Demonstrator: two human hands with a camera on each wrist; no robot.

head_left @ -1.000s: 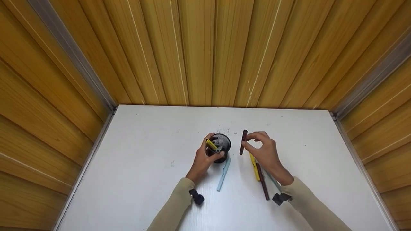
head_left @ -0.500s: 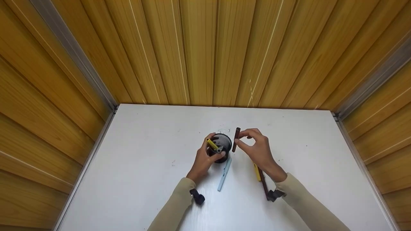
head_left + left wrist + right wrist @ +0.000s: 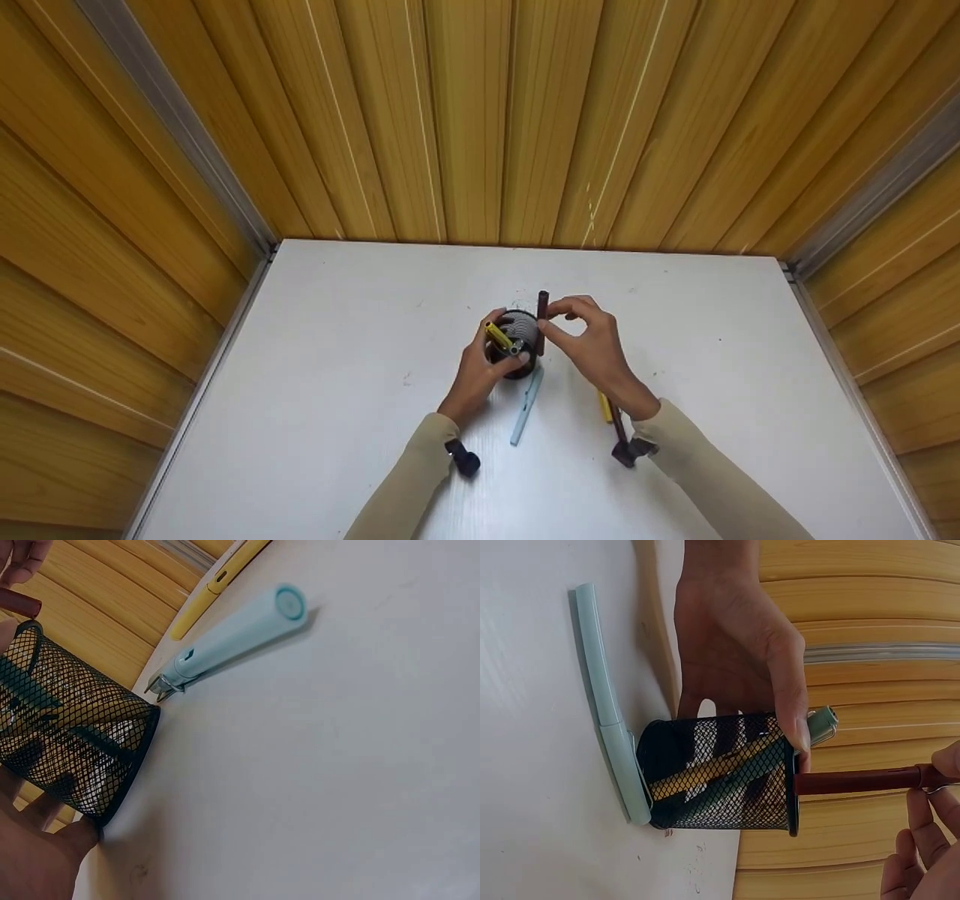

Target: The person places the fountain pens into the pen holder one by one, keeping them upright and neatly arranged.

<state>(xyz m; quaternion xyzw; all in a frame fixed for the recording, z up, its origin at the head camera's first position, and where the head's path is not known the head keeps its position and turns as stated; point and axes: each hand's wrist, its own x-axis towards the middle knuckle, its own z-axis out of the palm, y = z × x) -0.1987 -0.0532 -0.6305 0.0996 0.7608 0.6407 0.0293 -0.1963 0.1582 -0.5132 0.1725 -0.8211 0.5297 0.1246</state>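
My left hand [image 3: 476,375] grips a black mesh pen holder [image 3: 727,776] around its side, thumb near the rim. Inside stand a yellow pen [image 3: 497,335] and a green pen [image 3: 823,718], both leaning. Between thumb and fingertips, my right hand [image 3: 596,349] pinches a dark red pen [image 3: 862,781] near its clip end. In the right wrist view the pen's free end is right at the holder's rim. On the table, a light blue pen [image 3: 526,409] lies close to the holder's base.
Another yellow pen [image 3: 605,407] and a second dark red pen [image 3: 617,424] lie on the white table [image 3: 360,360] beneath the right forearm, partly hidden. Wood-patterned panels [image 3: 465,120] stand behind the table and at both sides.
My right hand has carried the dark red pen leftward to the pen holder, the pen turning more upright. The left hand keeps its hold on the holder, nearly in place.
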